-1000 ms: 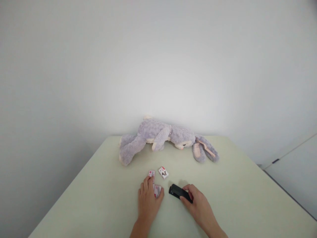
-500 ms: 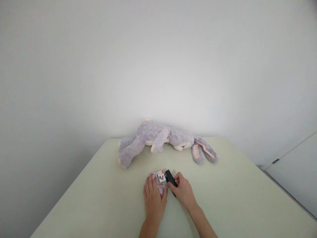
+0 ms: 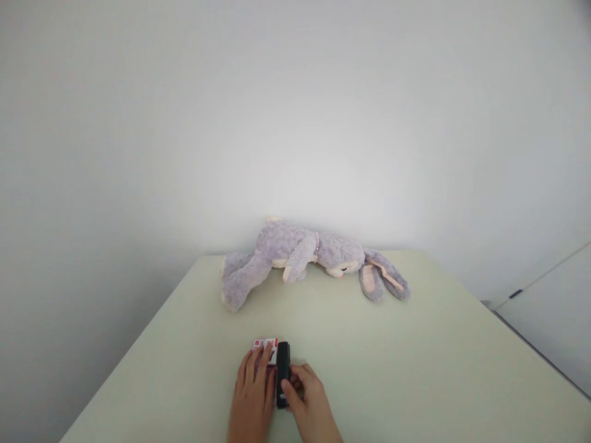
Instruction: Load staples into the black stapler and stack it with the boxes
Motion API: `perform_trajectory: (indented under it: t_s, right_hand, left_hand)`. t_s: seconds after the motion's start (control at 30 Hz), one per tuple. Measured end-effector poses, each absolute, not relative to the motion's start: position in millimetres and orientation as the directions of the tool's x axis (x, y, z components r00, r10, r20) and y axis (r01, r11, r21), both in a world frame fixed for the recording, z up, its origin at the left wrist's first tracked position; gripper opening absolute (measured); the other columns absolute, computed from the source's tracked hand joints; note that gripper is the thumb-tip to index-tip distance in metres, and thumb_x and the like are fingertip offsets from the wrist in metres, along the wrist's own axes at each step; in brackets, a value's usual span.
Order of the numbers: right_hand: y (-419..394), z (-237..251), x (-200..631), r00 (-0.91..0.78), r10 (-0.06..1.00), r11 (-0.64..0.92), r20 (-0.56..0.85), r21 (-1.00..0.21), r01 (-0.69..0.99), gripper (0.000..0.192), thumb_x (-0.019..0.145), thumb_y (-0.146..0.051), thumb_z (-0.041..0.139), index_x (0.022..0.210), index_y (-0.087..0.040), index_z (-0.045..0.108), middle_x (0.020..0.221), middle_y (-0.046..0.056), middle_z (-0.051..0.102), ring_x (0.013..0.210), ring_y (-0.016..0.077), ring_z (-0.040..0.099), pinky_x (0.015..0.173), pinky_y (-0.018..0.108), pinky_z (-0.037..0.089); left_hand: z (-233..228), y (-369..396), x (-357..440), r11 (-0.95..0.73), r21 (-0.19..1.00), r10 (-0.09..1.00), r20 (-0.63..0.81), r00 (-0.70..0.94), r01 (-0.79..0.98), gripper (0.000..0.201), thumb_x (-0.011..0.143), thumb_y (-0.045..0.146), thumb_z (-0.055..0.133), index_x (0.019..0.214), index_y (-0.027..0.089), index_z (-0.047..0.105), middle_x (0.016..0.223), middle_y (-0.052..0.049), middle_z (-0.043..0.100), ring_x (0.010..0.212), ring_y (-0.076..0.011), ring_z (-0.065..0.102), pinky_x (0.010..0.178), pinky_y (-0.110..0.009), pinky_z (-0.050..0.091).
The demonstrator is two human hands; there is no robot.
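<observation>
Lying low in the frame just left of centre, black stapler (image 3: 282, 373) being pinched by right hand (image 3: 310, 406) fingers, small white-and-red boxes (image 3: 266, 348) being pressed flat under left hand (image 3: 253, 400), needing steady downward hold, plush rabbit (image 3: 308, 261) lying beyond.

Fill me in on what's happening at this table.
A person sits at a pale green table with both hands near its front edge. The left hand lies flat over some small red-and-white boxes, of which only part shows past the fingers. The right hand grips a black stapler that lies right beside those boxes, pointing away from the person. Farther back, a grey plush rabbit lies on its side, untouched.
</observation>
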State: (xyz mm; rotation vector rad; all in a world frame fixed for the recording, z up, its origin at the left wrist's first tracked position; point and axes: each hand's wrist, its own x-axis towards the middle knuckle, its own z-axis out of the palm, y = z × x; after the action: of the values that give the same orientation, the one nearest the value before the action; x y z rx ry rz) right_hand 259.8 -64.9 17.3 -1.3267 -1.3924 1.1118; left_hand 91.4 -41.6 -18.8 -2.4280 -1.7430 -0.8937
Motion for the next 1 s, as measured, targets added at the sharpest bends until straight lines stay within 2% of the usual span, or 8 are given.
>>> perform_trajectory:
  t_s: [0.33,0.53,0.6,0.67,0.73,0.8,0.9,1.0]
  right_hand:
    - [-32,16,138,-0.084,0.996,0.038,0.025,-0.986,0.161,0.027,0.092,-0.041,0.06,0.107,-0.022,0.072,0.1,0.007,0.067,0.087,0.0246,0.066,0.08,0.038,0.056]
    - [-43,11,202,0.033,0.997,0.057,0.066,-0.974,0.221,0.046,0.104,-0.046,0.037,0.138,-0.022,0.058,0.118,0.012,0.067,0.107,0.0269,0.064,0.1,0.046,0.051]
    - [-53,5,253,0.062,0.982,0.139,0.179,-0.905,0.402,0.045,0.103,-0.041,0.039,0.141,-0.024,0.057,0.126,0.013,0.066,0.121,0.0283,0.059,0.109,0.048,0.046]
    - [-64,-1,307,0.071,0.97,0.15,0.234,-0.797,0.585,0.051,0.102,-0.038,0.042,0.151,-0.026,0.048,0.147,0.011,0.056,0.139,0.0301,0.048,0.118,0.053,0.037]
    - [-73,-7,353,0.029,0.978,0.121,0.207,-0.676,0.727,0.058,0.102,-0.039,0.043,0.159,-0.031,0.036,0.16,0.006,0.045,0.15,0.0322,0.034,0.121,0.058,0.03]
    - [-79,-12,384,-0.021,0.988,0.105,0.154,-0.563,0.819,0.061,0.102,-0.042,0.043,0.161,-0.037,0.026,0.164,0.0,0.035,0.154,0.0335,0.026,0.122,0.064,0.026]
    - [-80,-19,400,-0.058,0.99,0.109,0.126,-0.445,0.889,0.063,0.102,-0.046,0.043,0.159,-0.044,0.016,0.165,-0.003,0.028,0.153,0.0354,0.027,0.12,0.069,0.024]
    - [-78,-25,396,-0.041,0.985,0.105,0.17,-0.393,0.914,0.066,0.1,-0.048,0.046,0.158,-0.045,0.013,0.164,-0.002,0.027,0.151,0.0381,0.03,0.117,0.073,0.026]
  left_hand:
    - [-7,-21,-38,-0.317,0.268,0.885,0.428,0.183,0.91,0.05,0.103,0.025,0.039,0.153,0.031,0.041,0.148,-0.005,0.056,0.138,-0.0229,0.05,0.115,-0.047,0.046]
    - [19,-40,-10,-0.203,0.313,0.838,0.546,-0.001,0.928,0.053,0.102,0.032,0.041,0.155,0.031,0.037,0.15,-0.007,0.054,0.137,-0.0288,0.049,0.115,-0.058,0.039]
    - [23,-48,27,-0.238,0.354,0.809,0.587,-0.016,0.905,0.055,0.101,0.031,0.044,0.155,0.032,0.036,0.148,-0.008,0.055,0.136,-0.0289,0.05,0.114,-0.057,0.04]
    - [19,-52,73,-0.428,0.312,0.811,0.548,0.207,0.848,0.057,0.098,0.032,0.05,0.154,0.033,0.038,0.141,-0.006,0.062,0.132,-0.0243,0.055,0.108,-0.046,0.05]
    - [7,-51,116,-0.512,0.268,0.808,0.472,0.352,0.816,0.06,0.098,0.033,0.053,0.156,0.032,0.036,0.147,-0.004,0.059,0.135,-0.0223,0.054,0.108,-0.041,0.051]
    - [-9,-47,145,-0.53,0.199,0.798,0.445,0.406,0.824,0.066,0.097,0.034,0.053,0.159,0.029,0.03,0.156,-0.005,0.05,0.142,-0.0256,0.049,0.109,-0.045,0.05]
    - [-31,-42,162,-0.513,0.096,0.785,0.456,0.42,0.853,0.073,0.095,0.038,0.054,0.161,0.03,0.024,0.161,-0.007,0.043,0.145,-0.0314,0.045,0.108,-0.053,0.048]
    - [-40,-40,160,-0.503,0.046,0.778,0.458,0.429,0.863,0.075,0.095,0.041,0.054,0.162,0.031,0.022,0.161,-0.006,0.042,0.145,-0.0317,0.045,0.108,-0.054,0.047]
